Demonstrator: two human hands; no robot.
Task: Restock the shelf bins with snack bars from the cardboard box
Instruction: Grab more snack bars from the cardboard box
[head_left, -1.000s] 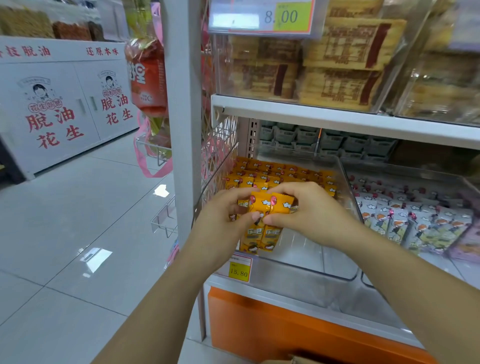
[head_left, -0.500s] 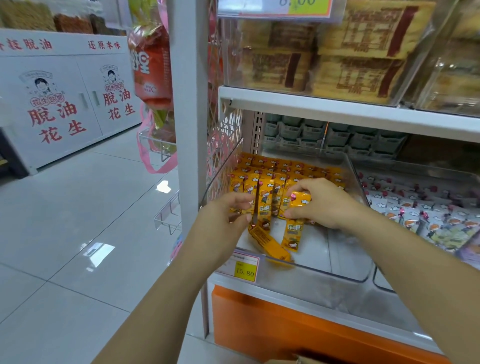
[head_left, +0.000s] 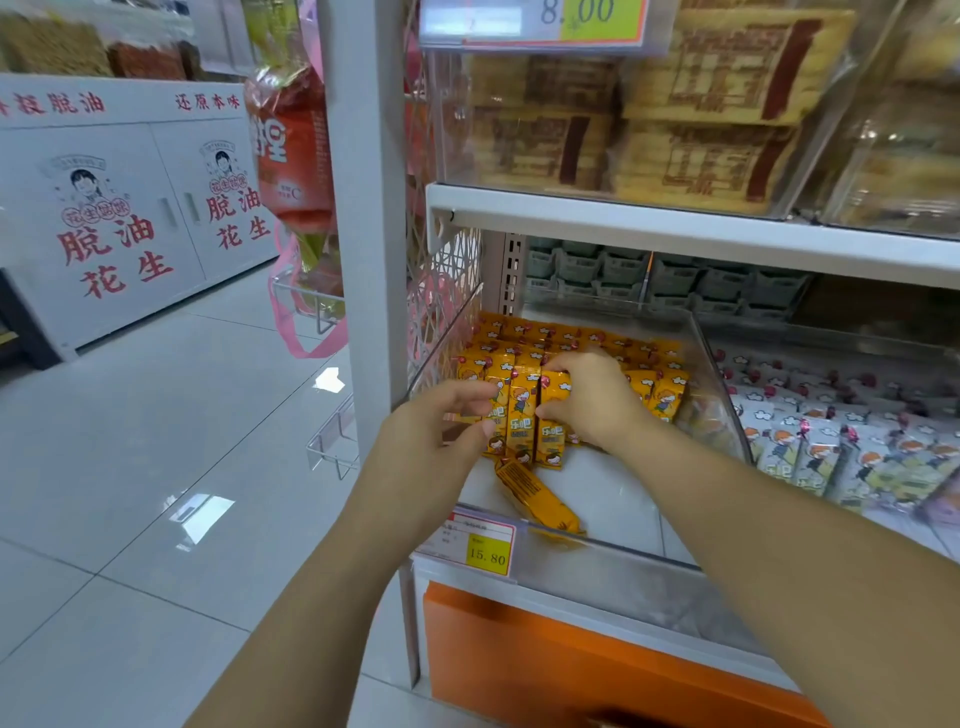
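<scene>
Both hands have closed onto the row since half a second ago. Nearest, one loose snack bar lies askew by the bin front wall and could get buried or jam the row. Behind it, the left hand and right hand grip three upright bars between them, likely to topple once released. Filled rows stand beyond.

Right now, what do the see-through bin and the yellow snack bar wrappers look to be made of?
The bin looks like clear rigid plastic, perhaps acrylic: glossy walls, with the bars visible through them. The yellow snack bars seem wrapped in thin printed film, plastic or foil-lined I cannot tell: it shines and is crimped at the ends.
</scene>
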